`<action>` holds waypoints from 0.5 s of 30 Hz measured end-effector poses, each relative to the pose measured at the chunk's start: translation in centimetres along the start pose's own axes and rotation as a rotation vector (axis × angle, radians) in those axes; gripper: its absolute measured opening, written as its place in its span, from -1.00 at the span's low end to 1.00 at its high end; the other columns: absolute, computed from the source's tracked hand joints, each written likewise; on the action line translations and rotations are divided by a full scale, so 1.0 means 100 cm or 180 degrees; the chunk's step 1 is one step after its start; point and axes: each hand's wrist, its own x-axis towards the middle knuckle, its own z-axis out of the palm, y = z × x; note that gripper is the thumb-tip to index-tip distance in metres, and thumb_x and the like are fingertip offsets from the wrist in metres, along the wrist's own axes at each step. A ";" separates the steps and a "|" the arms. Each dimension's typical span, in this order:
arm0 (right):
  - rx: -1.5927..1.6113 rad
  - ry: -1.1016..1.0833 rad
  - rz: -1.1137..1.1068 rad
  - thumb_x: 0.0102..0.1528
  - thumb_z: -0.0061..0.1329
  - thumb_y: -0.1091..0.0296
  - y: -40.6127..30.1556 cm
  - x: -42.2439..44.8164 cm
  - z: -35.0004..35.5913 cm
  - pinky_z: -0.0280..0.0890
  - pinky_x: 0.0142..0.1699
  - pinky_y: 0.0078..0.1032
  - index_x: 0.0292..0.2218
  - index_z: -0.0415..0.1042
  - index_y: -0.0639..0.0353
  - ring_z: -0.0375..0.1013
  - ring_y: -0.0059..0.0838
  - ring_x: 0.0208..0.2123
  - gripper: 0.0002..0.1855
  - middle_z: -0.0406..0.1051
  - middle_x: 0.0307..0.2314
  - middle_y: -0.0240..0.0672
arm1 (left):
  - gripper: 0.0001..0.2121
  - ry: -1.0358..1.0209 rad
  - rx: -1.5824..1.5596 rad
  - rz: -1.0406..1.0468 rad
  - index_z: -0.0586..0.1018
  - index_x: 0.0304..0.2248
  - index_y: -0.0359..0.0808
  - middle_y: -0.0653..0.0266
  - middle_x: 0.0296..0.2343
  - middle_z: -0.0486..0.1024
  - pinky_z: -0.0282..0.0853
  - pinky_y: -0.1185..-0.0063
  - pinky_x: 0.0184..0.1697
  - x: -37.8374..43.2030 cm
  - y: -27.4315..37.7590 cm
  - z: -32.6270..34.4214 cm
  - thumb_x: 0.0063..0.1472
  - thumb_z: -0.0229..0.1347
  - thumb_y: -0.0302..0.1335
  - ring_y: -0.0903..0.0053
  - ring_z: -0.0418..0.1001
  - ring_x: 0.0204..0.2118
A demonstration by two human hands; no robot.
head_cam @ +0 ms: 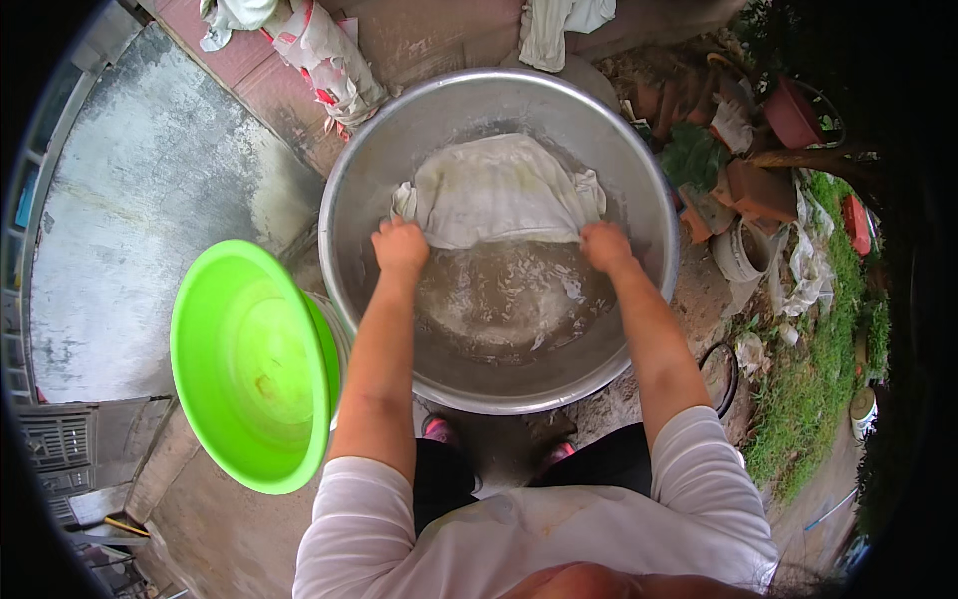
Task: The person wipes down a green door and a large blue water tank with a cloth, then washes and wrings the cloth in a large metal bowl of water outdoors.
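A large round metal basin (498,393) stands in front of me with murky water (516,299) in it. A wet, pale cloth (498,191), stained yellowish in places, is spread across the far half of the basin. My left hand (400,243) grips the near left corner of the cloth. On the other side, my right hand (605,245) is closed on its near right corner. The cloth's near edge runs between both hands at the water. Its bunched ends lie just beyond each hand.
A bright green plastic basin (269,374) stands tilted at the left. Beyond the metal basin are a wrapped roll (329,64) and a hanging pale cloth (545,37). Bricks (760,191), a white bucket (741,251) and plastic scraps lie at the right, beside grass.
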 end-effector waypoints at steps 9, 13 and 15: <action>-0.1018 -0.0404 -0.0392 -0.13 -0.18 0.30 -0.005 -0.039 0.008 0.20 -0.12 -0.37 -0.38 0.43 0.08 0.31 -0.30 -0.22 -0.76 0.34 -0.31 -0.29 | -0.73 -0.1189 0.0368 -0.0030 0.51 -0.30 -0.26 0.17 -0.24 0.40 0.29 0.39 -0.19 -0.059 0.007 0.024 -0.02 -0.10 -0.43 0.31 0.36 -0.19; -0.0112 -0.1151 -0.0303 -0.18 -0.16 0.26 -0.012 -0.044 0.017 0.21 -0.14 -0.34 -0.34 0.40 0.14 0.35 -0.14 -0.31 -0.69 0.36 -0.37 -0.10 | -0.73 -0.2252 -0.0157 0.0776 0.50 -0.31 -0.28 0.10 -0.29 0.42 0.28 0.41 -0.16 -0.054 0.034 -0.006 -0.01 -0.11 -0.41 0.28 0.38 -0.20; 0.0017 -0.0546 -0.0230 -0.10 -0.22 0.30 0.006 -0.019 -0.023 0.24 -0.20 -0.31 -0.40 0.40 0.20 0.34 -0.13 -0.28 -0.75 0.37 -0.36 -0.09 | -0.76 -0.0824 -0.0479 0.0066 0.51 -0.39 -0.30 0.05 -0.31 0.42 0.27 0.40 -0.16 -0.019 0.005 -0.006 -0.03 -0.11 -0.42 0.25 0.39 -0.24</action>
